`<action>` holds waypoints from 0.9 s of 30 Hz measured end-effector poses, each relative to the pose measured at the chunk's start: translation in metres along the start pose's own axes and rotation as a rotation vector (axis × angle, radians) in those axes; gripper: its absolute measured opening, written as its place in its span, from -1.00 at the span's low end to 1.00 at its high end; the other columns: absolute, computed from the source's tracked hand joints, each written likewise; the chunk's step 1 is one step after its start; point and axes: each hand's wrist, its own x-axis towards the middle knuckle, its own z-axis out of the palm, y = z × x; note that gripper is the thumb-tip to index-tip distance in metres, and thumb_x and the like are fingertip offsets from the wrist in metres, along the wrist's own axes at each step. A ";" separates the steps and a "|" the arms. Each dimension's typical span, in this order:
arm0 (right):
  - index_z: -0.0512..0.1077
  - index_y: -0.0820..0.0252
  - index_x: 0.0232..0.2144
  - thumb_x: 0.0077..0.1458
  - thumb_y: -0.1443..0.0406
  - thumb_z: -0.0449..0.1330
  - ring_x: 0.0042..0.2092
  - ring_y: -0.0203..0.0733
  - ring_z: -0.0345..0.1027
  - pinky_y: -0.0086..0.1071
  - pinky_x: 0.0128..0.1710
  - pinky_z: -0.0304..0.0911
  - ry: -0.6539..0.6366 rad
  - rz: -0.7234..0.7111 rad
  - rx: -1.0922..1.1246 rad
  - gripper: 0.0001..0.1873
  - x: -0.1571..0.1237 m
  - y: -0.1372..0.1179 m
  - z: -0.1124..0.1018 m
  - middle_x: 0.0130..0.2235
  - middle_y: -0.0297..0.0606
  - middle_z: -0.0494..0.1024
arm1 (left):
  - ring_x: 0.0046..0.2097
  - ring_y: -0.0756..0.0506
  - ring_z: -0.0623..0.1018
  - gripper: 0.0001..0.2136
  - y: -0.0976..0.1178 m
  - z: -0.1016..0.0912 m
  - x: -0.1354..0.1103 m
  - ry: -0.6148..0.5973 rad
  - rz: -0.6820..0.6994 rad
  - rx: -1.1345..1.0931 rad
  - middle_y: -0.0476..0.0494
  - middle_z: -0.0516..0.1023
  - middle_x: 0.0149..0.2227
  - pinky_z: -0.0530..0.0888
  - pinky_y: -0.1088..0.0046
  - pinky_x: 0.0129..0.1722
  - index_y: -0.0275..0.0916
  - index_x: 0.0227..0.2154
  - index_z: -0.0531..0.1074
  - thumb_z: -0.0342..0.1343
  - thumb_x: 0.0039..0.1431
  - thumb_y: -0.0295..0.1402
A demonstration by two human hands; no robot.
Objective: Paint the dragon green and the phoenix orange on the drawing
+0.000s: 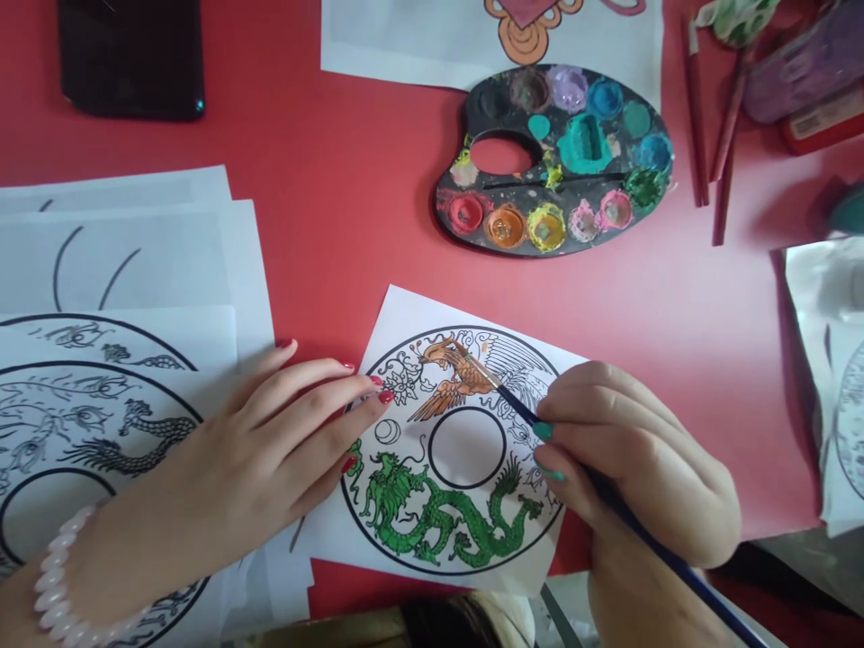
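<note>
A white sheet (405, 317) printed with a round dragon-and-phoenix design lies on the red table (337, 198). The dragon at the bottom is painted green and the phoenix at the top orange. My left hand (270, 459) rests flat on the sheet's left edge, fingers stretched out, holding the paper down. A pink bead bracelet (60, 585) circles that wrist. My right hand (634, 468) is closed on a blue-handled paintbrush (519, 409). The brush tip touches the orange phoenix near the top of the circle.
A black paint palette (560, 162) with several coloured wells sits beyond the sheet. Unpainted printed sheets (121, 270) are stacked at the left, and more paper (823, 360) lies at the right. A black phone (131, 58) lies far left. Red brushes (722, 117) lie at the far right.
</note>
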 end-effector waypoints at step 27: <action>0.25 0.15 -0.52 0.01 0.51 0.19 -0.46 -0.28 0.22 -0.32 -0.52 0.20 0.039 -0.037 0.092 -0.77 0.005 0.017 -0.001 -0.49 -0.33 0.33 | 0.08 -0.21 0.37 -0.62 0.001 -0.001 -0.001 -0.014 -0.002 -0.008 -0.17 0.45 0.02 0.13 0.03 0.26 -0.29 0.12 0.28 0.00 0.25 -0.42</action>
